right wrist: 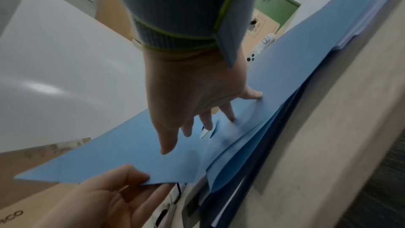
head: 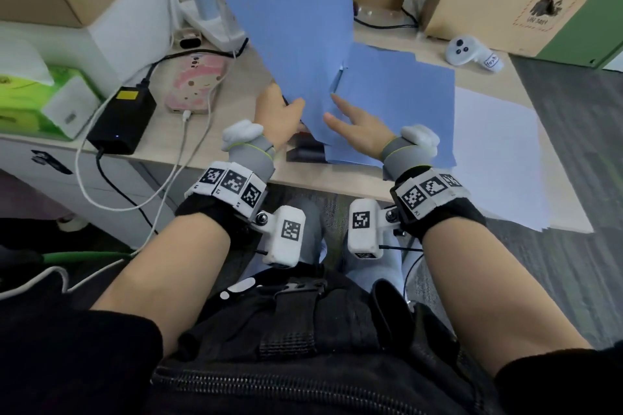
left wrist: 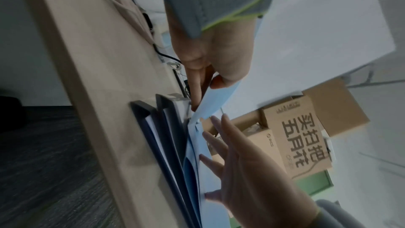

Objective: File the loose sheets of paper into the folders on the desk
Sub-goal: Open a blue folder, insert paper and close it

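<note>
My left hand [head: 277,112] pinches lifted blue folder cover [head: 293,20] at lower corner, thumb over fingers. My right hand [head: 355,126] lies flat, fingers [right wrist: 254,94] spread, on blue folder [head: 401,101] on table [head: 337,175]. White sheets [head: 499,162] just right of folder.

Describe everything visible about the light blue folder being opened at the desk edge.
The light blue folder is thin matte card, open. Its front cover is lifted steeply up and leftward; the left hand pinches its lower edge between thumb and fingers. The back half lies flat near the desk's front edge, pressed by the spread, straight fingers of the right hand. A small cut tab shows at the fold. Darker blue folders lie beneath; white sheets lie beside it.
</note>
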